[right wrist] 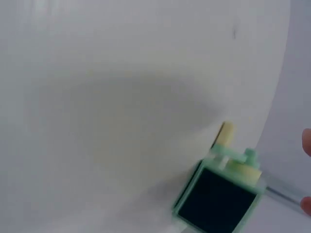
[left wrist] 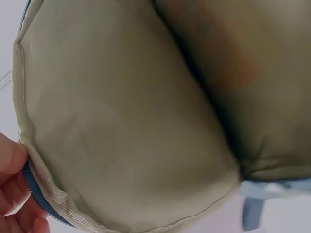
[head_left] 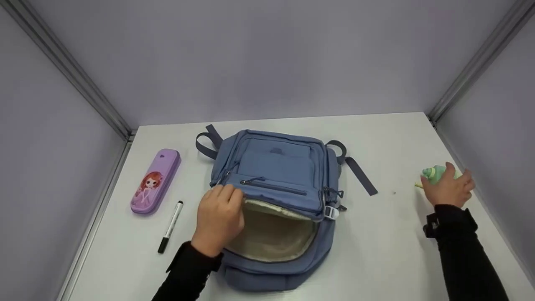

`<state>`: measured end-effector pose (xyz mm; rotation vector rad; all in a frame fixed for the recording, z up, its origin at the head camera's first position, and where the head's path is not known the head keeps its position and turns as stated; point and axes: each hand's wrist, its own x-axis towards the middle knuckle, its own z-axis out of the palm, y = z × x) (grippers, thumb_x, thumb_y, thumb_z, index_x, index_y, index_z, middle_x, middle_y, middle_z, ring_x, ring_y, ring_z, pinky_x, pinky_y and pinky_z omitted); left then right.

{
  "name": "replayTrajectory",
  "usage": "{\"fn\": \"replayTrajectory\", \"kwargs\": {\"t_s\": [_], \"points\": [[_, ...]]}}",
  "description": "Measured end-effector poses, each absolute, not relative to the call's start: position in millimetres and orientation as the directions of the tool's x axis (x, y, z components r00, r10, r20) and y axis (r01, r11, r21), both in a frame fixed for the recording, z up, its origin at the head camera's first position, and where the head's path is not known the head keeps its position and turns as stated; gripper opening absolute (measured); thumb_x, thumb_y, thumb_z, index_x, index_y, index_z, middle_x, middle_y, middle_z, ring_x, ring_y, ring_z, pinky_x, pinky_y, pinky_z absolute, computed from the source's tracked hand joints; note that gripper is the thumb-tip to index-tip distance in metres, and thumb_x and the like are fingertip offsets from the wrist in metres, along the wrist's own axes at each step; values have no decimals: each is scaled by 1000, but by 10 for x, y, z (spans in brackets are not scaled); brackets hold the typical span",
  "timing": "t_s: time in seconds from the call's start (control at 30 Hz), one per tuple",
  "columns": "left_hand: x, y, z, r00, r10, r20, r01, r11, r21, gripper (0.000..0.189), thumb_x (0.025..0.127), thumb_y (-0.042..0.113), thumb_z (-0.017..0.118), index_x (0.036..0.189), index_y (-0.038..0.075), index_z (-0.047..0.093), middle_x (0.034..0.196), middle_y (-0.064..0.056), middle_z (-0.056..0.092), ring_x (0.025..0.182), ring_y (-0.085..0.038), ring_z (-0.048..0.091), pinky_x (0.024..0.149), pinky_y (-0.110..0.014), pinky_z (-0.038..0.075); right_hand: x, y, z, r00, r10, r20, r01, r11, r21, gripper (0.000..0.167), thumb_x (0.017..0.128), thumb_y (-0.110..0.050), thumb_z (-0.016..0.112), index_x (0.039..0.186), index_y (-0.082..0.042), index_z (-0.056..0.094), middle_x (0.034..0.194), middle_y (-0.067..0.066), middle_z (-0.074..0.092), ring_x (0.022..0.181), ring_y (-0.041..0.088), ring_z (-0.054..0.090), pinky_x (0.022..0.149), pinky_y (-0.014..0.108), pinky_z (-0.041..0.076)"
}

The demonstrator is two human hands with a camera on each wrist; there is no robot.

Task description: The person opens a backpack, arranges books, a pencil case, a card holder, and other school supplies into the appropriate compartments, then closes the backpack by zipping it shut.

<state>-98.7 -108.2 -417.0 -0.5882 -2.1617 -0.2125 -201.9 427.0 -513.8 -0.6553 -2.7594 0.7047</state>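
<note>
A blue backpack [head_left: 276, 167] lies on the table with its main compartment unzipped, showing a beige lining [left wrist: 121, 111]. My left hand [head_left: 219, 217] grips the zipped edge of the raised flap, with thumb and fingers on either side of the rim [left wrist: 60, 199]. At the table's right side, my right hand [head_left: 448, 189] spreads its fingers beside a small green and yellow object [head_left: 434, 173]. In the right wrist view, this object shows a dark square face [right wrist: 216, 201] and a yellow stub, like a crank pencil sharpener. Two fingertips [right wrist: 306, 206] appear apart from it there.
Left of the backpack lie a purple pencil case [head_left: 156, 182] with a cartoon girl and a white marker [head_left: 171, 228] with a black cap. Dark straps [head_left: 361, 175] stick out from the backpack. Grey panels [head_left: 276, 62] enclose the white table [head_left: 388, 142] at back and sides.
</note>
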Motion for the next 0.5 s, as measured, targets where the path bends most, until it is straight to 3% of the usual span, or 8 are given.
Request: {"fn": "replayTrajectory", "kwargs": {"t_s": [0.07,0.17,0.33,0.5], "points": [[-1051,-1074,-4089,-510,328,796,468,882,-64,14,77,2,66,72,5,53,69,-8,50,58,-26,44,53,-34,35,-2006,4437,-5187,-879,477,13,411,772,-484,80,93,-35,59,156,-5,19,156,43,1,141,64,8,103,79,22],[-1093,-1074,-4042,-508,326,797,454,888,-74,15,76,2,67,72,5,53,68,-8,50,57,-26,45,52,-34,34,-1946,4590,-5263,-888,445,-113,443,764,-469,86,94,-43,54,159,-11,8,155,45,-6,137,70,8,100,82,23],[-1114,-1057,-4042,-516,307,800,443,895,-57,14,74,-1,67,72,4,55,67,-8,51,57,-26,46,51,-35,35,-1848,4630,-5348,-868,460,-188,488,717,-498,86,95,-50,48,160,-14,5,151,47,11,133,69,23,99,75,31],[-1160,-1005,-4010,-520,291,803,432,901,-46,11,72,-5,63,72,4,56,68,-8,53,58,-26,48,51,-35,37,-1872,4528,-5368,-843,517,-148,510,682,-525,81,93,-44,52,156,-6,17,142,46,28,127,63,36,100,67,35]]}}
